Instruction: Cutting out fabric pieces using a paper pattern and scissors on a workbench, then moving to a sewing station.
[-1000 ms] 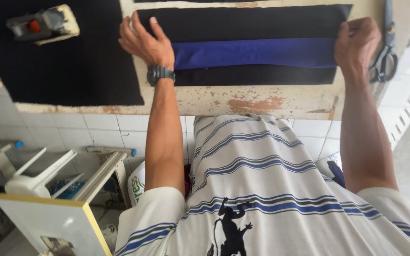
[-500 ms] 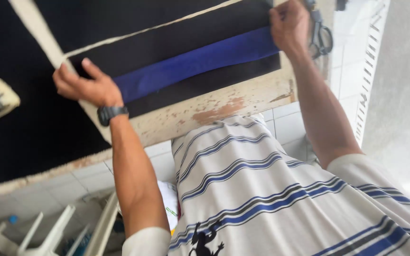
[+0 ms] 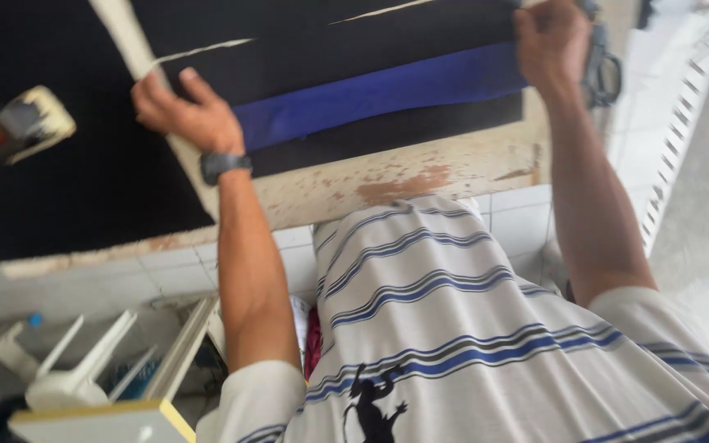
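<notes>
view: tilted further | left hand (image 3: 186,115): lower on blue strip (image 3: 379,94) | right hand (image 3: 550,37): unmoved

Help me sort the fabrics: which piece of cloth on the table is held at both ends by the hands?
The blue strip: the left hand grips one end, the right hand the other. It lies across the black cloth, the only coloured piece.

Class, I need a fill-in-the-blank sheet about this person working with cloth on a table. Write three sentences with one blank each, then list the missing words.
1. The strip of cloth held between the two hands is ____ in colour.
2. The left hand has a dark ____ strapped on its wrist.
3. Behind the right hand lies a pair of ____ on the table.

Missing words: blue; watch; scissors
</notes>
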